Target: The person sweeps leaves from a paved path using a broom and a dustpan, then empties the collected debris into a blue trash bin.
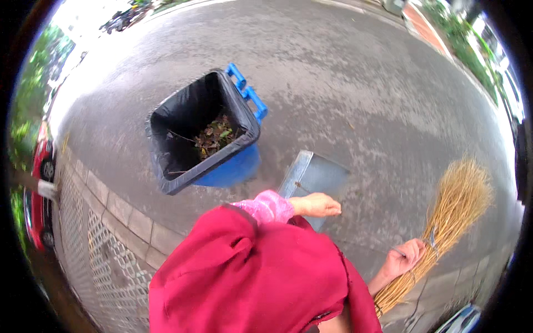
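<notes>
My left hand (317,205), in a pink cuff, is curled around a thin rod-like handle of a grey metal dustpan (318,172). The pan lies just beyond the hand, partly hidden by my hand and sleeve and slightly blurred. At the right, my right hand (406,259) grips the bound shaft of a straw broom (462,200), its bristles spreading away from me. A thin rod end shows at that fist. Ahead to the left stands a blue wheeled bin (233,168) lined with a black plastic bag (183,112). Dry and green leaves (216,135) lie inside it.
Grey pavement (333,83) surrounds the bin. A stone kerb (118,206) and lattice pavers (112,249) run along the left, with red cars (41,216) past them. Plants (462,41) border a path at the upper right. Part of a vehicle (460,320) shows at the lower right.
</notes>
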A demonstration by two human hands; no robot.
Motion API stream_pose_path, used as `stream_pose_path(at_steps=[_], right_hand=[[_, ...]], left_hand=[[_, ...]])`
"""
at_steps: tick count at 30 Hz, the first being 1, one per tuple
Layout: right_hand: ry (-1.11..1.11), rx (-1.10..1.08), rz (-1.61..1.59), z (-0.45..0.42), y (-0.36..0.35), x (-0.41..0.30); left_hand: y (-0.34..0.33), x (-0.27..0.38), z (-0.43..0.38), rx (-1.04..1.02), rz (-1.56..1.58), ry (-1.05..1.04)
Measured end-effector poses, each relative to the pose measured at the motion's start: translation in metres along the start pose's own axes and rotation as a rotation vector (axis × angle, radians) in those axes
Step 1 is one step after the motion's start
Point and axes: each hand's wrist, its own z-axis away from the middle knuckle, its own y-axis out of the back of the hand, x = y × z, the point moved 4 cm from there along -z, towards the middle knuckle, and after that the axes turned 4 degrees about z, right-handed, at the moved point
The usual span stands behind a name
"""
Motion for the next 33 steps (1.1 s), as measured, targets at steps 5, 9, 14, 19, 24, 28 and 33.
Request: stream_pose_path(at_steps=[5, 9, 14, 19, 24, 28, 33], right_hand=[[-0.052, 0.025, 0.142, -0.066, -0.021, -0.025], [0.075, 0.209, 0.271, -0.125, -0.014, -0.027], [-0.208, 0.098, 0.374, -0.208, -0.002, -0.016], [-0.084, 0.178, 0.636, -0.281, 0.017, -0.01], [0.038, 0.282, 0.808, -0.323, 0.039, -0.038], [0.076, 0.36, 0.859, -0.359, 0.055, -0.052], [-0.023, 0.326, 0.68, -0.416, 0.094, -0.101]], left_hand=[[0.047, 0.022, -0.028, 0.108, -0.014, -0.003], [0.149, -0.009, -0.018, 0.569, -0.049, 0.166], [0.26, -0.093, 0.041, 1.265, 0.006, 0.578], [0.297, -0.156, 0.047, 1.483, 0.133, 0.846], [0.314, -0.143, 0.053, 1.56, -0.109, 1.093], [0.287, -0.173, 0.065, 1.752, 0.102, 0.922], [0.27, -0.177, 0.061, 1.644, 0.488, 1.055]])
